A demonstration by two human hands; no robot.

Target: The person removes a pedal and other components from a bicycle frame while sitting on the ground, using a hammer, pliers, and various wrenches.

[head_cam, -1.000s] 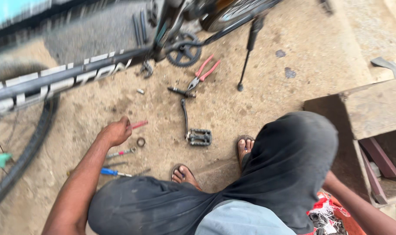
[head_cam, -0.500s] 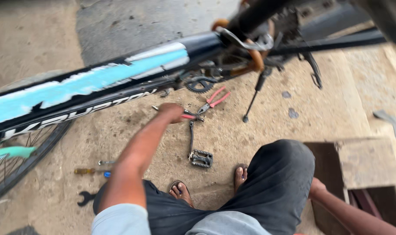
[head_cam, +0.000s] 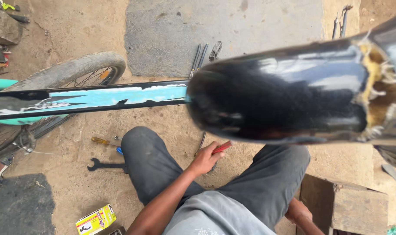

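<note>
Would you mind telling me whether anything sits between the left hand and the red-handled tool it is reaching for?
Nothing visible does: the left hand is closed on the red-handled tool. The blurred black bicycle part overhead hides the tool's far end.

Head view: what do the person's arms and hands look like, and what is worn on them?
Both forearms are bare, with no gloves, watch or rings visible. The left hand shows in full; of the right arm only the bare forearm at the bottom edge appears. A light grey shirt covers the torso.

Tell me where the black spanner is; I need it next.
The spanner lies on the dirt at lower left, beside the person's knee, below the yellow-handled screwdriver.
</note>
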